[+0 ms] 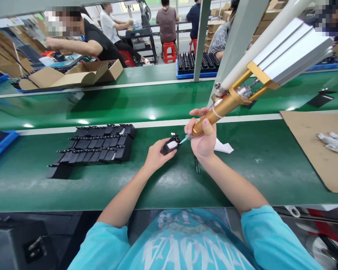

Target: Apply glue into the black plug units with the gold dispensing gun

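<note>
Above the green counter (101,193), our left hand (155,156) grips a small black housing (165,148); our right hand (205,139) wraps around a gold dispensing gun (227,107), its nozzle (184,140) tip at the housing.

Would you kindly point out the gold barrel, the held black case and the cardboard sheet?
Gold barrel (224,107): head view, middle of its tube.
Black case (165,149): head view, its dark side wall.
Cardboard sheet (323,161): head view, its bare surface.
</note>
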Motion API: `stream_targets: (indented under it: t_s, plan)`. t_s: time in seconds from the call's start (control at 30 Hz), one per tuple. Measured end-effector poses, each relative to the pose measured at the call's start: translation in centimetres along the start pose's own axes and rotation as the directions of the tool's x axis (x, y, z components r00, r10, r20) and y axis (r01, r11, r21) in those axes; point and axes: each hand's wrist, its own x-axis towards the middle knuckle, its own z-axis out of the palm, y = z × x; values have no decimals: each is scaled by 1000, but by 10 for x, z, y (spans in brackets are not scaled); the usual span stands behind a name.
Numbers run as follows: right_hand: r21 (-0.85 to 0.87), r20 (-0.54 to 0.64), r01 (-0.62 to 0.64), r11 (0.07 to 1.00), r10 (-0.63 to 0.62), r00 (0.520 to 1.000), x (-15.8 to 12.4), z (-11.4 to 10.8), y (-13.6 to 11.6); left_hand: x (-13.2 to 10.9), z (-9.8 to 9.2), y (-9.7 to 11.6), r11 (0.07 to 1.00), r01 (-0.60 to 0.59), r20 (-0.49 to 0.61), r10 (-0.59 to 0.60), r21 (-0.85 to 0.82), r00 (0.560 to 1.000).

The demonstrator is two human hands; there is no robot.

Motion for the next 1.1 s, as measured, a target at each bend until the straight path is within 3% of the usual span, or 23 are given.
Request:
stream_targets:
  t_s: [0.33,0.6,0.93,1.1]
  plan:
    - [2,-33,14,1000,-14,999,0,1,-2,-2,-3,10,1000,-6,3,6,3,1000]
    - [-24,6,33,999,-33,999,-1,1,0,-2,0,8,1000,-19,1,19,-5,1000]
    - [-32,14,-11,999,12,1000,-2,5,-5,-3,11,12,998,60,64,-59,-5,996]
    - [78,49,-25,997,21,999,-6,7,-5,-5,20,16,999,-23,34,23,-27,999]
